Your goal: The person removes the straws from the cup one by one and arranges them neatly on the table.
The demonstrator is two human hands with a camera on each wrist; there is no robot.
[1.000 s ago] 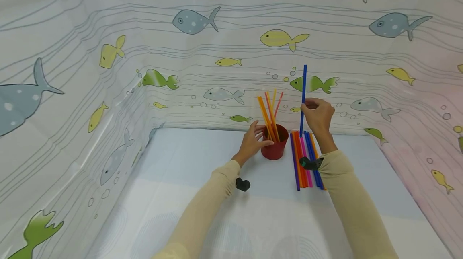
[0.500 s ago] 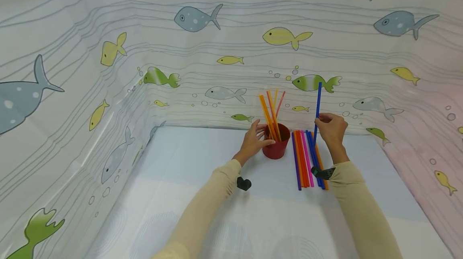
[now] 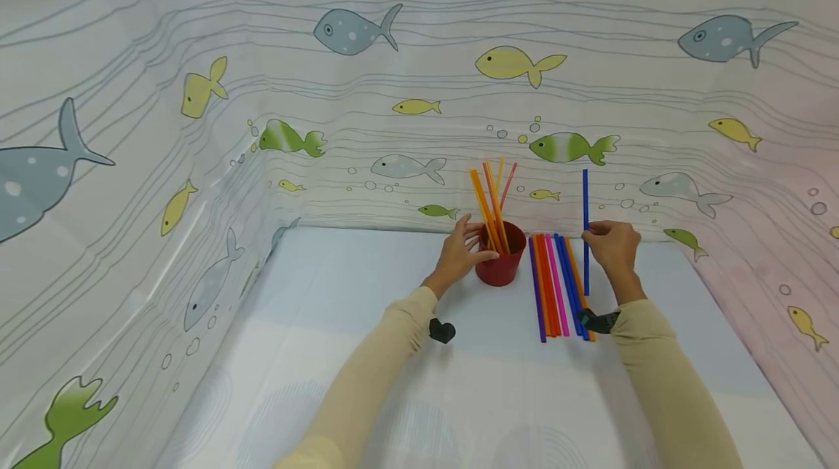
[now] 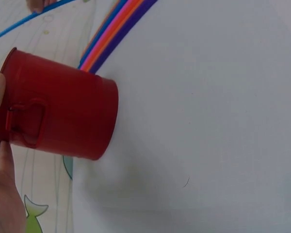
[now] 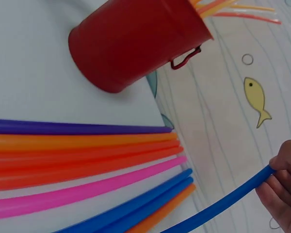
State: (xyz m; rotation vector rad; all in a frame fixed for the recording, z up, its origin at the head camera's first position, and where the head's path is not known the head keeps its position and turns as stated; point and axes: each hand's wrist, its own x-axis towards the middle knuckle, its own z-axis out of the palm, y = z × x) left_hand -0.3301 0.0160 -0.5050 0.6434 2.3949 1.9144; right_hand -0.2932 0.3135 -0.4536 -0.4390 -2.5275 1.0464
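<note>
My left hand holds a small red metal bucket at its rim, thumb in front and fingers round the left side. Several orange, yellow and red drinking straws lean upright in the bucket. To the right, my right hand pinches a blue drinking straw near its middle. That straw stands nearly vertical, just right of a row of straws; whether its lower end touches the table cannot be told. In the right wrist view, thumb and fingers grip the blue straw.
Purple, orange, red, pink and blue straws lie side by side on the pale table, right of the bucket. A fish-patterned curtain rises behind the table and along both sides.
My right hand has moved right and down with the blue straw, from above the row to its right side. The left hand stays at the bucket.
</note>
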